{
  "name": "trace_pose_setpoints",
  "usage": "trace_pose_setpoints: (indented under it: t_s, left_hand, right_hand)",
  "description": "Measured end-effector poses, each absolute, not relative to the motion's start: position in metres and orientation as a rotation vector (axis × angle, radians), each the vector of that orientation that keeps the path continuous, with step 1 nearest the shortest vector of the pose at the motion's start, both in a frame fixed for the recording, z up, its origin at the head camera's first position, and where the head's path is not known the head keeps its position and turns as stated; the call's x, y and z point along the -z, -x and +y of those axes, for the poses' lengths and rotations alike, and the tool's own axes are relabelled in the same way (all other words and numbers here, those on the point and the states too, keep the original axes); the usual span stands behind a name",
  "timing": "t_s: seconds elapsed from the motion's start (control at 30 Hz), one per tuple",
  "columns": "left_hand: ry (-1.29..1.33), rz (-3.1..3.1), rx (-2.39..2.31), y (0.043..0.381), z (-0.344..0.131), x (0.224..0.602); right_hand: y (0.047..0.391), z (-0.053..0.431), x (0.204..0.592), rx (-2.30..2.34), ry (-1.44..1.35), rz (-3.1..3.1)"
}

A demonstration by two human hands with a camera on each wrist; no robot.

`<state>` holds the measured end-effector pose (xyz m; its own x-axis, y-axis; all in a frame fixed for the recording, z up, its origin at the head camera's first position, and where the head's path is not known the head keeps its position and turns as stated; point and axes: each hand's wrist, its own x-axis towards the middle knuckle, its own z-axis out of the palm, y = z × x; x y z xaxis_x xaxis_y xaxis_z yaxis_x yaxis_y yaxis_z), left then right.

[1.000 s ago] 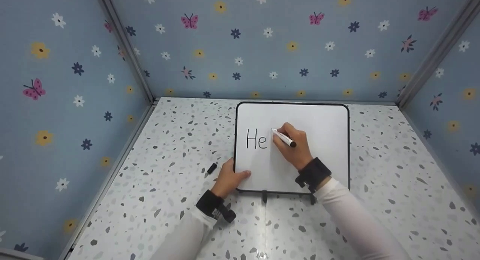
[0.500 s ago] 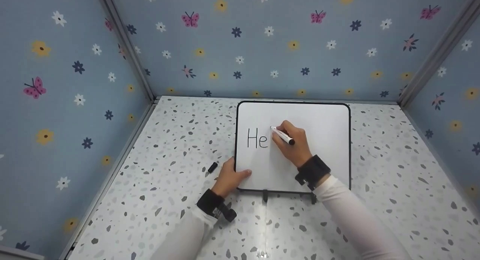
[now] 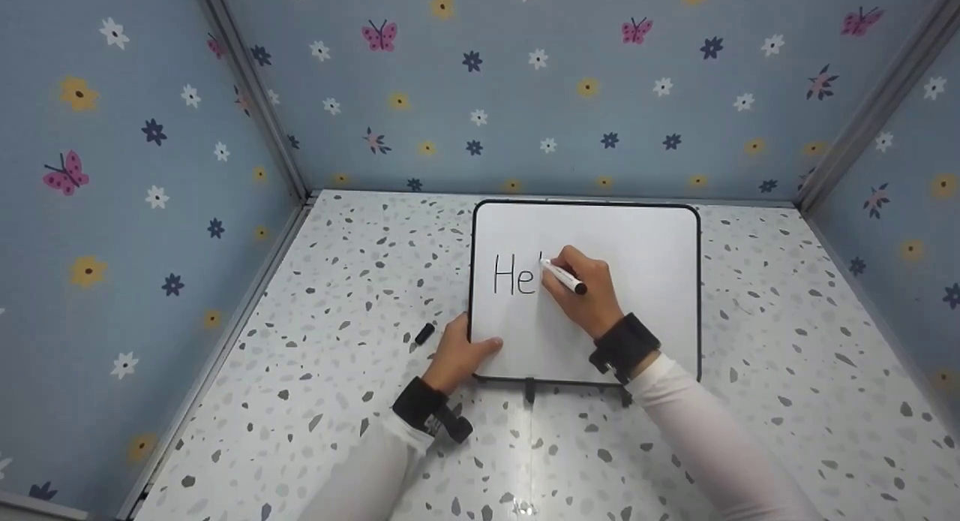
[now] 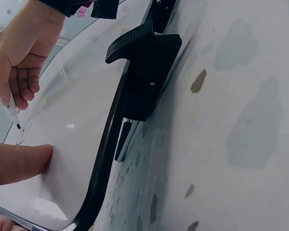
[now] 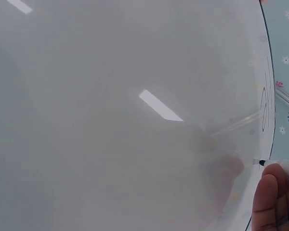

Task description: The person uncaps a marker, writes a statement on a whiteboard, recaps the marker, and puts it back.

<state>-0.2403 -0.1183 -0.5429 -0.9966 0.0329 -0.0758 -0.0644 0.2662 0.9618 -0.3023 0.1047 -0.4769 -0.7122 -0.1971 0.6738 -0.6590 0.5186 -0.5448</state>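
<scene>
The right hand (image 3: 589, 292) pinches the marker (image 3: 568, 277) between thumb and fingers, its tip poking out ahead of them at the board (image 3: 652, 273), just right of the written "He" (image 3: 514, 275). The left hand (image 3: 456, 356) grips the board's left edge near the lower corner, thumb on the white face. The cap (image 3: 424, 334) lies on the bench (image 3: 352, 281), just left of that hand.
</scene>
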Motion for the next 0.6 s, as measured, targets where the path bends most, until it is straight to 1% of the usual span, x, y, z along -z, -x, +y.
trace_pose_setpoints:
  t_s: [0.6]
  left_hand:
    - [0.030,2.437,-1.869,0.241,-0.117,0.545]
  right_hand:
    - [0.290,0.106,0.487,-1.124,-0.719,-2.187]
